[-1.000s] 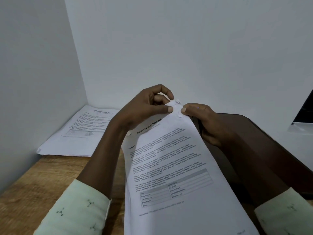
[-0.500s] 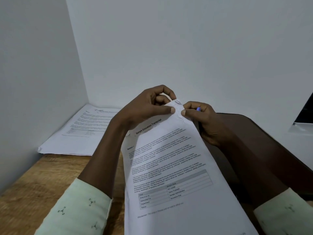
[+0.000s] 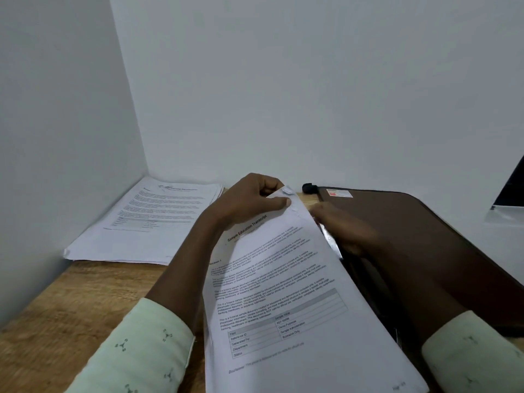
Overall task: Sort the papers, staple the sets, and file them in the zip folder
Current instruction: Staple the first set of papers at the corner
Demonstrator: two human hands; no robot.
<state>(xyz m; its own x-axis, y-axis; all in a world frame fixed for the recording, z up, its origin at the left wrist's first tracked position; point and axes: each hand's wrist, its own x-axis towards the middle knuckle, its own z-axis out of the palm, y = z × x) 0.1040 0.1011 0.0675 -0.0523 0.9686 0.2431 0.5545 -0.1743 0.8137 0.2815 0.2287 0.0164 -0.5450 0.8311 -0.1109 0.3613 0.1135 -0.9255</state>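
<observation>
While the left hand (image 3: 249, 202) pinches the top corner of the white printed paper set (image 3: 283, 293), raised over the wooden surface (image 3: 71, 307) beside the dark brown zip folder (image 3: 425, 222), the right hand (image 3: 348, 231) is too blurred to tell its grip, and the sheets look light and limp, probably best held at that corner.

I see bare wooden surface (image 3: 71, 302) open at the near left, with room for a hand to pass. A paper stack (image 3: 153, 222) fills the far corner where the left wall (image 3: 56, 137) meets the back wall (image 3: 312, 95). The held paper set (image 3: 283, 307) blocks the middle, and a brown zip folder (image 3: 425, 236) covers the right.
</observation>
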